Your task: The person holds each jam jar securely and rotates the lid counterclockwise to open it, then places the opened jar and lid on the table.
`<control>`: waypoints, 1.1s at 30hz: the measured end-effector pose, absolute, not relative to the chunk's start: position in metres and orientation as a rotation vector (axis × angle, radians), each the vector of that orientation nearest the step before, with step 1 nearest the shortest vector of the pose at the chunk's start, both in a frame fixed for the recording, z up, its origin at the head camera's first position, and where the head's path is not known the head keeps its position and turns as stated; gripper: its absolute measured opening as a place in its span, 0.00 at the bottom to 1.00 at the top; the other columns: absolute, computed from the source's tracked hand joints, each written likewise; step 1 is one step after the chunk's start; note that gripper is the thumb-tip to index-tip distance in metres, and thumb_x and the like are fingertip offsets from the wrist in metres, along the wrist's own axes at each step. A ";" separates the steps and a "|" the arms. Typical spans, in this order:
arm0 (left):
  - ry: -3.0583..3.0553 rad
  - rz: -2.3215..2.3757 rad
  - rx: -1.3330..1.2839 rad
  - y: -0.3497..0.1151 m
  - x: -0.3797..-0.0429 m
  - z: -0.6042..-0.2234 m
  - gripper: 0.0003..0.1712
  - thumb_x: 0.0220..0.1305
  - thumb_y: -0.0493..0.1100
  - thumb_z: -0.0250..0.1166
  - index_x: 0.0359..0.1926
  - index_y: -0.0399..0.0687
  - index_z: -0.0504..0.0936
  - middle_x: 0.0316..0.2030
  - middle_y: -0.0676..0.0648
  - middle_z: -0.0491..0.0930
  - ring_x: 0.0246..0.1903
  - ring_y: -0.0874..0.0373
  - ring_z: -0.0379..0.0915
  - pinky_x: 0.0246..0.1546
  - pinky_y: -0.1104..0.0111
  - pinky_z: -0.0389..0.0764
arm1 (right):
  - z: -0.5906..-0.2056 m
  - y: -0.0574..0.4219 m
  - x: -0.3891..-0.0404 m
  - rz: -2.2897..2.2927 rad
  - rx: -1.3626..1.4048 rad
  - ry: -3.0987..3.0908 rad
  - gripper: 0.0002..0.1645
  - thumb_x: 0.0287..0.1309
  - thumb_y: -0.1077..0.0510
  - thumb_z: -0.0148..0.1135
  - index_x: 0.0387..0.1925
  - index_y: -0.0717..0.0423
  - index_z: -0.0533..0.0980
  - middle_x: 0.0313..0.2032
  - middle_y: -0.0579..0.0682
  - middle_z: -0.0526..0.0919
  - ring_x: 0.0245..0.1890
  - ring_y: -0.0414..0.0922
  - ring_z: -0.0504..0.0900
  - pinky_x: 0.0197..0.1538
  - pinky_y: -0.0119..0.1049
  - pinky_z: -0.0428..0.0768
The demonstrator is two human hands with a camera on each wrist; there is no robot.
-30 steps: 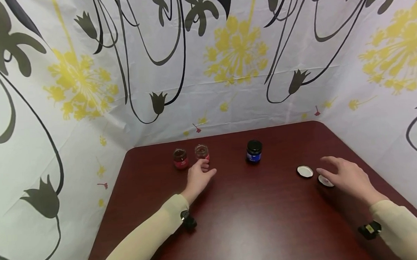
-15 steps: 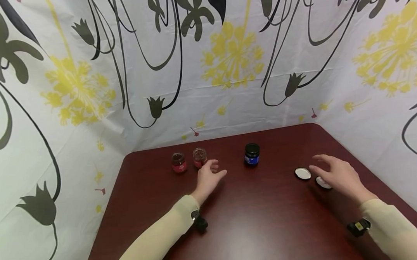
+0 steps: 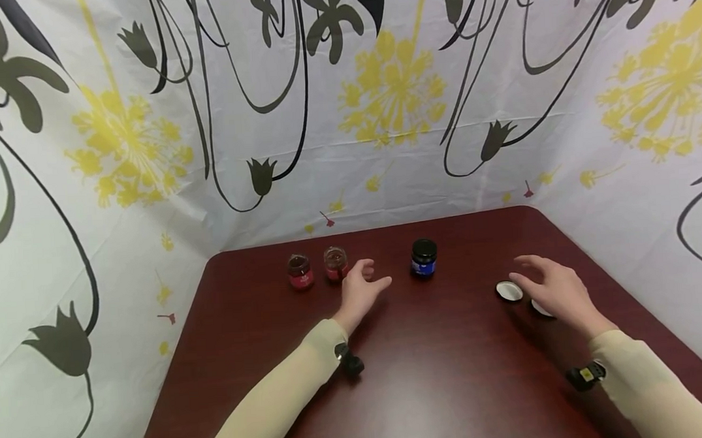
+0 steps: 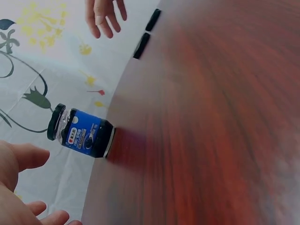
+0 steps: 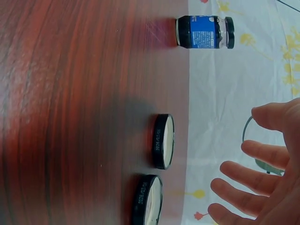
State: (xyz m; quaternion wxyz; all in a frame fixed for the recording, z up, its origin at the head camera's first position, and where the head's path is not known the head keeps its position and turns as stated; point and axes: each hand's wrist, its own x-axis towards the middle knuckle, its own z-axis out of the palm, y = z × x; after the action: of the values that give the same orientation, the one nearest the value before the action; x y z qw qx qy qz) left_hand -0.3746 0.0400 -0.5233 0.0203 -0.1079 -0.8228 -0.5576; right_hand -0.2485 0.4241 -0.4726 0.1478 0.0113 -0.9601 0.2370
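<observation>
Left arm [image 3: 276,398]: extended forward, angled inward. Left hand [image 3: 359,294]: fingers loosely bent, thumb apart. Right arm [image 3: 646,379]: extended forward, angled inward. Right hand [image 3: 557,293]: fingers relaxed, spread; thumb apart.

I'm facing wrinkled white sheeting [image 3: 349,186], hanging bk, L & R. Dk grey vines [image 3: 306,110] & tulip-type motifs [image 3: 261,177] are trailing down it, big yellow blooms [image 3: 394,96] are showing betw. them. Below, I'm seeing a glossy reddish-brn worktop [image 3: 244,335], streaky grain, rounded far corners, pale glare [image 3: 408,386] spreading nr its front.
</observation>
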 end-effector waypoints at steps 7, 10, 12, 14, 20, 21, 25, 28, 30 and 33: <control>-2.509 -1.742 -0.331 0.054 -0.378 -0.523 0.39 0.55 0.51 0.78 0.65 0.45 0.74 0.57 0.40 0.80 0.57 0.47 0.75 0.55 0.52 0.77 | -0.471 0.419 -0.252 0.726 0.025 -2.751 0.34 0.69 0.36 0.58 0.67 0.50 0.71 0.61 0.61 0.77 0.57 0.64 0.74 0.46 0.64 0.72; -2.489 -1.743 -0.332 0.061 -0.378 -0.528 0.38 0.55 0.50 0.78 0.65 0.45 0.75 0.57 0.41 0.80 0.57 0.48 0.75 0.56 0.53 0.76 | -0.470 0.416 -0.253 0.743 0.019 -2.747 0.34 0.69 0.36 0.57 0.67 0.49 0.71 0.61 0.61 0.76 0.58 0.63 0.74 0.48 0.64 0.72; -2.482 -1.745 -0.328 0.065 -0.377 -0.531 0.38 0.55 0.49 0.78 0.65 0.45 0.74 0.57 0.41 0.80 0.57 0.49 0.75 0.56 0.53 0.76 | -0.470 0.413 -0.253 0.754 0.016 -2.745 0.34 0.68 0.35 0.57 0.67 0.48 0.71 0.61 0.60 0.76 0.59 0.63 0.74 0.49 0.64 0.72; -2.481 -1.739 -0.321 0.070 -0.376 -0.534 0.39 0.55 0.48 0.78 0.65 0.45 0.74 0.57 0.42 0.80 0.58 0.49 0.75 0.56 0.53 0.76 | -0.470 0.410 -0.255 0.756 0.021 -2.739 0.33 0.68 0.35 0.57 0.66 0.47 0.71 0.61 0.59 0.77 0.59 0.62 0.74 0.50 0.64 0.71; -2.504 -1.685 -0.369 0.083 -0.381 -0.538 0.42 0.53 0.52 0.79 0.66 0.46 0.74 0.59 0.43 0.78 0.59 0.48 0.73 0.57 0.53 0.75 | -0.469 0.401 -0.262 0.791 0.032 -2.724 0.32 0.68 0.35 0.57 0.66 0.46 0.71 0.61 0.58 0.77 0.60 0.61 0.73 0.51 0.63 0.71; -2.511 -1.672 -0.381 0.086 -0.382 -0.539 0.42 0.53 0.53 0.79 0.67 0.47 0.74 0.60 0.44 0.78 0.60 0.48 0.73 0.58 0.53 0.74 | -0.469 0.400 -0.263 0.801 0.033 -2.724 0.32 0.68 0.35 0.57 0.66 0.46 0.71 0.61 0.58 0.77 0.61 0.61 0.73 0.52 0.63 0.71; -2.546 -1.636 -0.394 0.094 -0.385 -0.543 0.46 0.50 0.55 0.80 0.68 0.48 0.73 0.61 0.46 0.77 0.61 0.50 0.72 0.59 0.54 0.73 | -0.467 0.393 -0.266 0.821 0.051 -2.715 0.32 0.68 0.36 0.58 0.66 0.46 0.72 0.60 0.58 0.77 0.60 0.61 0.73 0.51 0.63 0.72; -2.558 -1.628 -0.394 0.098 -0.384 -0.544 0.47 0.50 0.56 0.80 0.69 0.49 0.72 0.62 0.47 0.77 0.62 0.51 0.71 0.59 0.55 0.73 | -0.466 0.389 -0.268 0.833 0.054 -2.717 0.32 0.69 0.36 0.58 0.66 0.47 0.72 0.60 0.58 0.77 0.61 0.61 0.73 0.52 0.63 0.71; -2.560 -1.623 -0.395 0.099 -0.384 -0.544 0.47 0.50 0.57 0.80 0.69 0.49 0.72 0.62 0.46 0.77 0.61 0.51 0.72 0.59 0.55 0.74 | -0.465 0.387 -0.270 0.842 0.047 -2.724 0.33 0.68 0.35 0.57 0.67 0.46 0.71 0.61 0.57 0.77 0.62 0.60 0.72 0.53 0.63 0.71; -2.566 -1.614 -0.393 0.101 -0.385 -0.544 0.48 0.50 0.56 0.80 0.69 0.48 0.72 0.62 0.46 0.77 0.61 0.51 0.72 0.59 0.55 0.74 | -0.463 0.384 -0.273 0.853 0.050 -2.730 0.33 0.68 0.35 0.57 0.67 0.45 0.70 0.62 0.57 0.76 0.62 0.60 0.72 0.53 0.63 0.72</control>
State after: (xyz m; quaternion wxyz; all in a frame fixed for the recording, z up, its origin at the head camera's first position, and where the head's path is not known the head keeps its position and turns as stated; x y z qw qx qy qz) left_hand -0.3849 0.1010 -0.5435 0.0426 -0.1283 -0.8387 -0.5276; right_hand -0.2731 0.3839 -0.4629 0.1401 0.0172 -0.9449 0.2954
